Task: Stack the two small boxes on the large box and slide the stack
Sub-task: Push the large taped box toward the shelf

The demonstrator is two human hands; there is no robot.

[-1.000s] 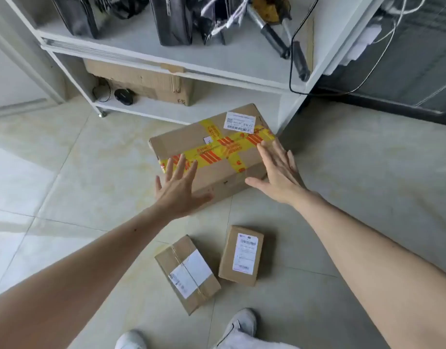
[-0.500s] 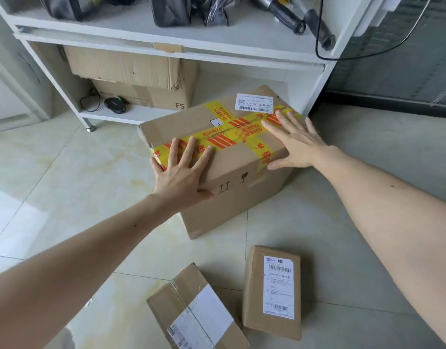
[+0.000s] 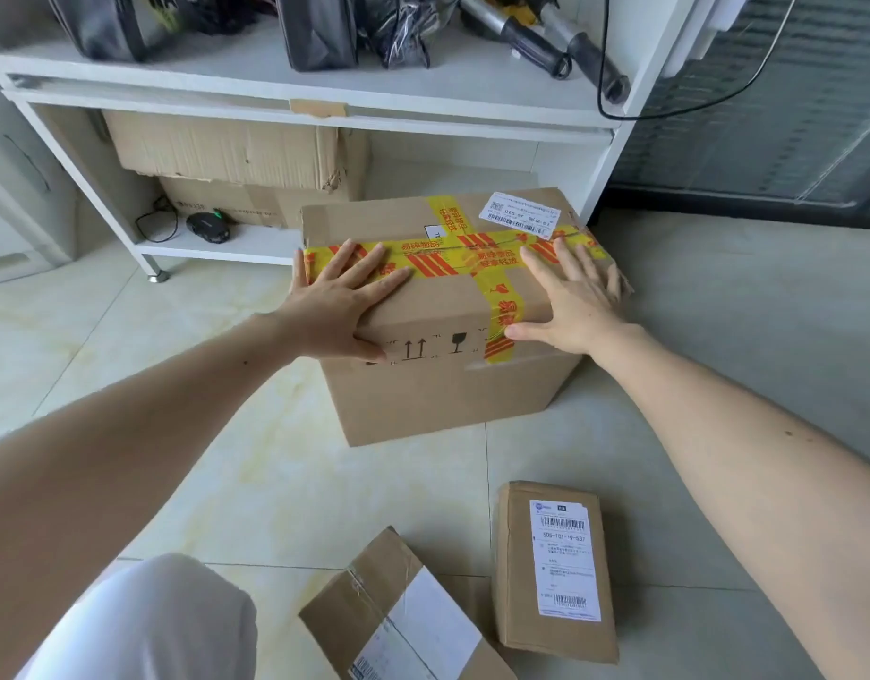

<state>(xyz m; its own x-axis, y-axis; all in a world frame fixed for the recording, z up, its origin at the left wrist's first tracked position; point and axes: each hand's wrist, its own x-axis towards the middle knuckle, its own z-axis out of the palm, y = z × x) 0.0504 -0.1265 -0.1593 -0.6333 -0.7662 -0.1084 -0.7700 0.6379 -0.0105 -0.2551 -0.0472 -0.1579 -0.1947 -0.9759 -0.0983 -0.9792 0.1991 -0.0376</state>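
Observation:
A large cardboard box [image 3: 443, 390] with yellow and red tape stands on the tiled floor in front of a shelf. My left hand [image 3: 340, 306] lies flat on its top near the left front corner, thumb over the front edge. My right hand [image 3: 575, 296] rests flat on the top at the right front corner, thumb along the front edge. Both hands have spread fingers and hold the box between them. Two small boxes lie on the floor closer to me: one with a white label [image 3: 553, 571] to the right, one taped box [image 3: 403, 615] at the bottom middle.
A white shelf unit [image 3: 325, 115] stands right behind the large box, with cardboard boxes [image 3: 227, 154] and a black mouse [image 3: 208, 227] on its lowest shelf, bags and tools above. A dark screen door [image 3: 766, 139] is at the right. My knee in white cloth [image 3: 143, 625] shows bottom left.
I have leaned closer and lower. The large box has turned so its front faces me squarely. Both hands shifted to its front corners, thumbs now over the front edge.

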